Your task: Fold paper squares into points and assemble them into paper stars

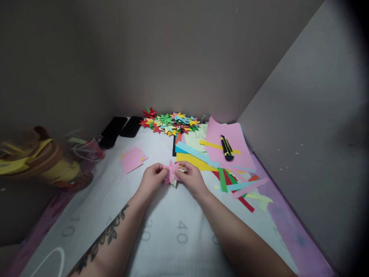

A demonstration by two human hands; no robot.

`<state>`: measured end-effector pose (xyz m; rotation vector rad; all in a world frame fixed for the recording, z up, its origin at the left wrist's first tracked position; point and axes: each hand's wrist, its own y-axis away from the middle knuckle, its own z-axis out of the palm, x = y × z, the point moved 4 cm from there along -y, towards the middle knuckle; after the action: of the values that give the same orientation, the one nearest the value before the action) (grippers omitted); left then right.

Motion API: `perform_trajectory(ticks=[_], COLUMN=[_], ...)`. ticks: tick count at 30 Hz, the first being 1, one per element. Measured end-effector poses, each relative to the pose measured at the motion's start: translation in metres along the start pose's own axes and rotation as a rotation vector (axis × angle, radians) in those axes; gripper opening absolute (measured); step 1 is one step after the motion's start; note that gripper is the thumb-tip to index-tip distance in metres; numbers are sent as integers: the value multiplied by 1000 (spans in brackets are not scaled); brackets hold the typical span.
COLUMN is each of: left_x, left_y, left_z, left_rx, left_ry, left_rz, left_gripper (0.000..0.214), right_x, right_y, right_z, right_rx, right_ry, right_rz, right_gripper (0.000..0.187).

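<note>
A folded pink paper star (172,171), with a pale green part at its lower right, is held up over the middle of the white sheet. My left hand (153,177) pinches its left side between thumb and fingers. On the opposite side my right hand (190,177) grips it the same way, the thumb near the centre. Some of the star's back is hidden by the fingers. Left of my hands lies a small stack of pink paper squares (133,159), with bits of yellow at its edges.
Finished multicoloured paper stars (167,122) are heaped against the wall. Right of them, a black and yellow utility knife (227,147) rests on pink paper sheets (215,132), near scattered coloured strips (239,186). Two black phones (131,127) and a brown pot (54,161) stand at left.
</note>
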<state>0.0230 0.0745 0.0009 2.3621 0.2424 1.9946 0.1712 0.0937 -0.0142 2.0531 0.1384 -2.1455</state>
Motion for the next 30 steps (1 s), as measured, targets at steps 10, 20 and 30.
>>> perform_trajectory(ticks=[10, 20, 30], left_x=[-1, -2, 4], left_y=[1, -4, 2], left_z=[7, -2, 10], left_rx=[-72, 51, -91], left_ry=[67, 202, 227], left_rz=[1, -33, -22], left_gripper=[19, 36, 30], right_x=[2, 1, 0], right_y=[-1, -3, -2], right_z=[-4, -11, -8], right_rx=[59, 98, 93], right_ry=[165, 195, 228], right_rz=[-14, -30, -29], right_gripper=[34, 35, 38])
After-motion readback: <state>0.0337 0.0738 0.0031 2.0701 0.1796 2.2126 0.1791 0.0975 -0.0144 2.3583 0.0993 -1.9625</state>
